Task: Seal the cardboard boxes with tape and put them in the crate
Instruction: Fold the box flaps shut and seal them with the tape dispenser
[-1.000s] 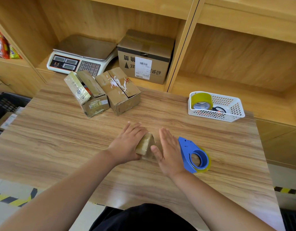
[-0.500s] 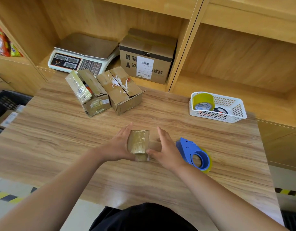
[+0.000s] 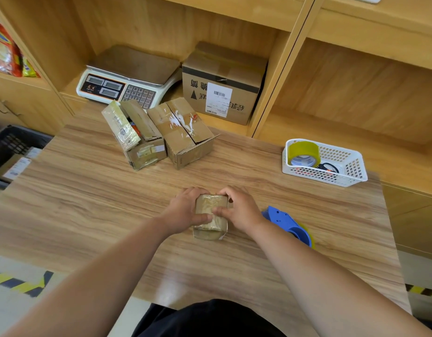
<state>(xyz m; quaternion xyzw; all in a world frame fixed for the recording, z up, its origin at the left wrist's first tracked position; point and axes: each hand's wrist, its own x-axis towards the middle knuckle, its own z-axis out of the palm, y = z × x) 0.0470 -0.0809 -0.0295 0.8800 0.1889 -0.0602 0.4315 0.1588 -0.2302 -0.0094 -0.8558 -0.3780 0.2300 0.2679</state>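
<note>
A small taped cardboard box [image 3: 211, 229] stands on the wooden table [image 3: 88, 198] in front of me. My left hand [image 3: 185, 210] grips its left side, thumb laid across the top. My right hand [image 3: 241, 210] grips its right side, thumb on the top too. A blue tape dispenser [image 3: 289, 224] lies just right of my right hand. Two more cardboard boxes sit at the back of the table: one with open flaps [image 3: 137, 135] and one with torn tape on its closed flaps [image 3: 185, 132]. A dark crate [image 3: 13, 144] sits low at the left, off the table.
A white basket [image 3: 351, 166] with a yellow tape roll [image 3: 304, 153] stands at the back right. A weighing scale [image 3: 127, 79] and a larger labelled carton [image 3: 222, 81] sit on the shelf behind. Hazard-striped floor tape shows below the table edges.
The small box has been turned upright between both hands, and my fingers have gone from flat against its sides to curled around it with thumbs on top.
</note>
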